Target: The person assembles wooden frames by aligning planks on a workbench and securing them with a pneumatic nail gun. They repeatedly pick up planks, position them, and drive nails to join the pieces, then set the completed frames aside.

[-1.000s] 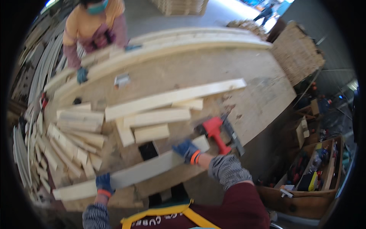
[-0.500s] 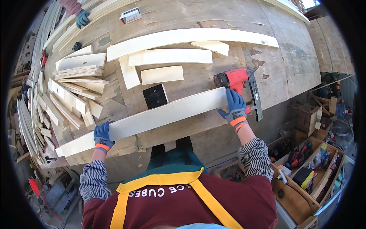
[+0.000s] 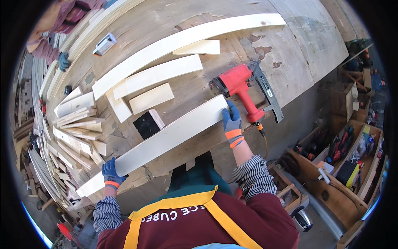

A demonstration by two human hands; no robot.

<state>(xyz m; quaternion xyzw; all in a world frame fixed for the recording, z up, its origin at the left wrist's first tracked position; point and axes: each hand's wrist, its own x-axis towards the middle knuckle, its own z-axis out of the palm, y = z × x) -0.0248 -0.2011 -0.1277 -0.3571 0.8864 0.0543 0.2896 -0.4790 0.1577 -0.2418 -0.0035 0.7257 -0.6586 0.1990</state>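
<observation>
A long pale wooden board (image 3: pixel 174 132) stands on edge along the near side of the workbench, slanting up to the right. My left hand (image 3: pixel 112 172), in a blue glove with an orange cuff, grips it toward its left end. At the right end my gloved right hand (image 3: pixel 231 120) is closed on the board, its thumb on the near face. Just right of that hand lies a red and black nail gun (image 3: pixel 238 81) with a hose at its handle. Behind the board, touching or nearly so, sits a small wooden block with a black face (image 3: pixel 147 125).
Long and short boards (image 3: pixel 157 74) lie across the bench, with stacked offcuts (image 3: pixel 78 120) at left. A small box (image 3: pixel 104 44) sits farther back. Another person's gloved hand (image 3: pixel 64 62) rests by long strips at the far left. A wooden tool box (image 3: pixel 331 186) stands lower right.
My view has turned, so the bench items sit farther left and tilted. Both hands still hold the board. The nail gun's handle and hose now show. More of the other person is visible.
</observation>
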